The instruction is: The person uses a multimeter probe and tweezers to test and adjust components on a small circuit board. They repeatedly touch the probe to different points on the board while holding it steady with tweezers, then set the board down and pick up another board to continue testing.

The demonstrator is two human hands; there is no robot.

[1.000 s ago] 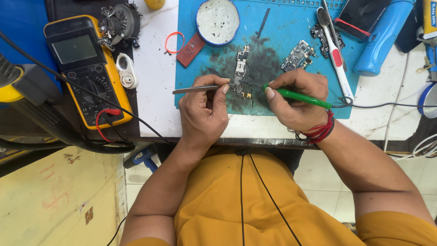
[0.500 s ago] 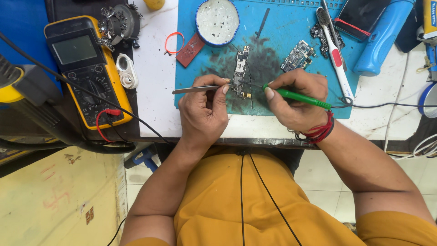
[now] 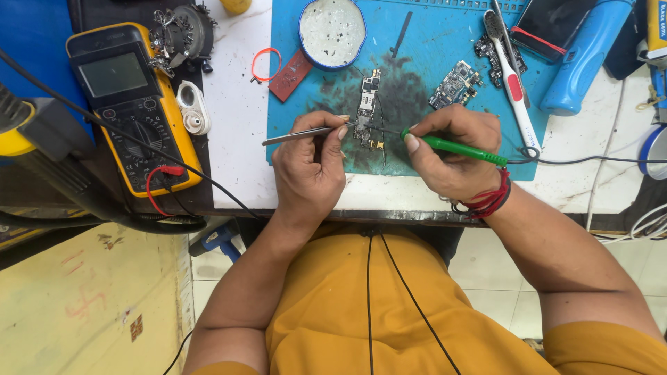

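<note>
A small phone circuit board (image 3: 367, 107) lies on a stained blue work mat (image 3: 417, 62). My left hand (image 3: 310, 170) grips metal tweezers (image 3: 295, 135) whose tips reach the board's left side. My right hand (image 3: 455, 154) holds a green-handled soldering iron (image 3: 458, 148), its tip touching the board's lower right. Red threads circle my right wrist (image 3: 490, 201). Both hands rest near the table's front edge.
A yellow multimeter (image 3: 132, 104) with a red lead lies at the left. On the mat sit a round white dish (image 3: 332, 31), another circuit board (image 3: 455, 85), a white and red toothbrush (image 3: 511, 80) and a blue tool handle (image 3: 587, 55). A red strip (image 3: 292, 74) lies at the mat's left edge.
</note>
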